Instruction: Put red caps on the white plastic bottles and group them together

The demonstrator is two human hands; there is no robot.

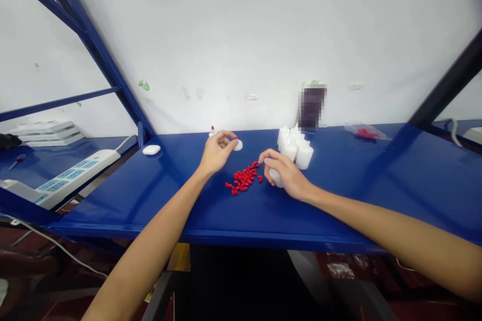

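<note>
Hands: left pinches small white cap; right grips white bottle.

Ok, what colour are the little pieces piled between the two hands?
Red. The small pieces lie on the blue shelf, clearest in the head view.

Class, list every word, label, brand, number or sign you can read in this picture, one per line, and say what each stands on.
No text can be read anywhere in the picture.
Power strip: its markings are too small to read.
Dark object at the wall: blurred, nothing readable.
White bottles, the white piece in the right hand, the white cap at the left hand and the red pieces: no print shows.
</note>
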